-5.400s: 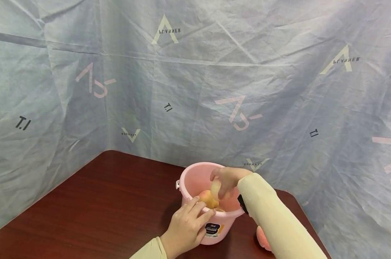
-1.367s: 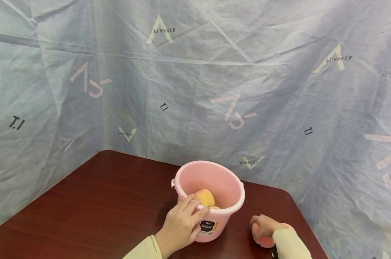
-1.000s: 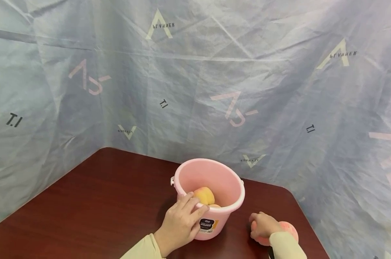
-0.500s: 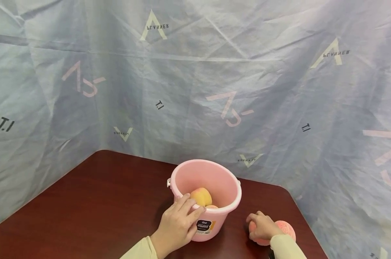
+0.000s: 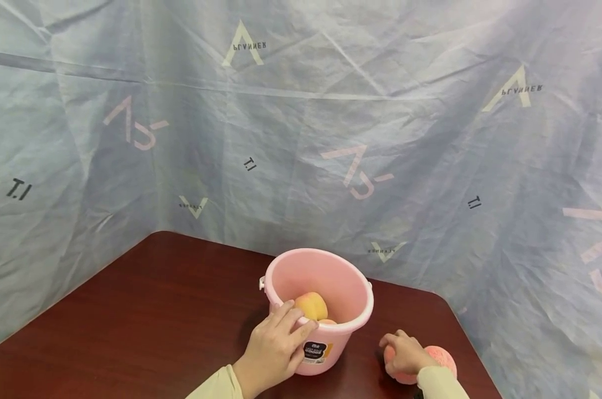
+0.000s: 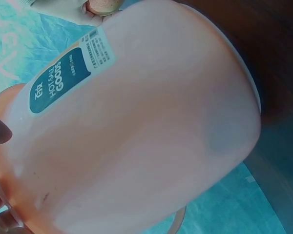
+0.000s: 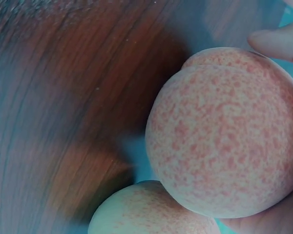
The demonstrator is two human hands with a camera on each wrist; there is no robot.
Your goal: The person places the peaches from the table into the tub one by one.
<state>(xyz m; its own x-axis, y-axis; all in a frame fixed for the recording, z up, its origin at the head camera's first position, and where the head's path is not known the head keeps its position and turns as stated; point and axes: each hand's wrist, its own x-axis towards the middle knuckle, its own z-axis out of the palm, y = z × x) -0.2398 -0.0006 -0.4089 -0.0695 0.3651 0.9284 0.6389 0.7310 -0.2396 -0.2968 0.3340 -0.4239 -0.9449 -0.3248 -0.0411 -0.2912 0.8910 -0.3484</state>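
A pink plastic bucket with a dark label stands upright on the table. My left hand grips its near rim, fingers over the edge and the thumb on the outer wall. Inside the bucket lies a yellow-orange peach; beside it a bit of another orange-toned fruit shows, mostly hidden by the rim. To the right of the bucket, my right hand holds a speckled pink peach from above, thumb and fingers around it. A second pink peach sits close by, partly behind the wrist.
The dark red wooden table extends left of the bucket, and its right edge runs close past the peaches. Grey-blue printed cloth hangs behind. The bucket's handle hangs on its far side.
Over five seconds ago my right hand was in the bucket with a pale yellow object; it has since moved out to the pink peach on the right. During the last second it has barely moved.
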